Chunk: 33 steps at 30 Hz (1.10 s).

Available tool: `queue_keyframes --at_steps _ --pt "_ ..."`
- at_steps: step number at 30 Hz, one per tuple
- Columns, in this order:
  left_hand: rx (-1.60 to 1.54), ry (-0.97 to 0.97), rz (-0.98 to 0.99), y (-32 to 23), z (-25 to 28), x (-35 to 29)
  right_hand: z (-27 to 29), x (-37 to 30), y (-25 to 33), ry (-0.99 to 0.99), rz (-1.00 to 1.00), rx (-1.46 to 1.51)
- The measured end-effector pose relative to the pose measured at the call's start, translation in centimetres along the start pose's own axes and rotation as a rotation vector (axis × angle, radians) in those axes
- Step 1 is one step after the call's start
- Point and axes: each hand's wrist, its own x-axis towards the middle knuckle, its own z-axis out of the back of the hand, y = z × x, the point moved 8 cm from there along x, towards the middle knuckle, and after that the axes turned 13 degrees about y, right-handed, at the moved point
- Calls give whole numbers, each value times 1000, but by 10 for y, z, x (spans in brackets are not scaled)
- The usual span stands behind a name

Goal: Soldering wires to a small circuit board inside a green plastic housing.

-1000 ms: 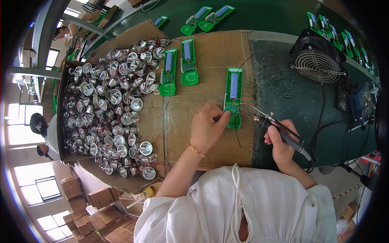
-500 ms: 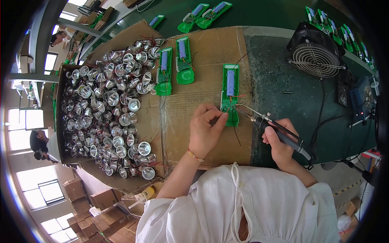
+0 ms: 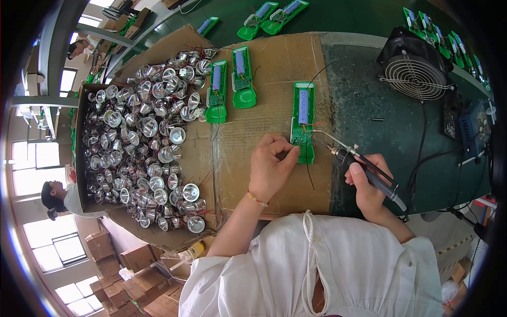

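Note:
A green plastic housing (image 3: 304, 156) lies on the cardboard before me, with a blue-purple cylindrical battery (image 3: 303, 107) and a small green circuit board (image 3: 301, 136) inside. My left hand (image 3: 271, 166) rests at the housing's lower left, thumb and fingers pinched beside the board; what they pinch is too small to make out. In my right hand (image 3: 368, 182) is a soldering iron (image 3: 369, 177) with a thin solder feed tube (image 3: 338, 141) along it. Its tip points at the board from the right, seemingly just off it. Thin red and black wires stick out of the housing.
At left a cardboard box (image 3: 81, 153) overflows with shiny reflector cups (image 3: 150, 127). Two similar housings (image 3: 216, 113) lie beyond my left hand, others along the far edge. A black fan (image 3: 414, 76) and blue soldering station (image 3: 475, 132) stand at right; cables (image 3: 421, 153) trail there.
The soldering iron has drawn back slightly to the right from the board. My left hand keeps its pinch by the housing. The whole view has shifted a little.

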Motion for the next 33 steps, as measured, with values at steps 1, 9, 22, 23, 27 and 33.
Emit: queue_keyframes --at_steps 1,9,22,23,27,33 --pt "1 -2 2 1 0 0 1 1 3 2 49 -52" --pt "-10 12 13 0 0 2 9 0 0 -32 16 2" --pt "-10 49 119 3 -1 4 36 -2 -12 -102 -26 33" --pt "-9 51 112 4 -1 5 39 -2 -13 -102 -27 35" --pt "39 65 86 2 0 6 47 0 -13 -91 -23 66" --pt "-230 -13 256 12 18 -6 74 -1 -8 -119 13 -35"
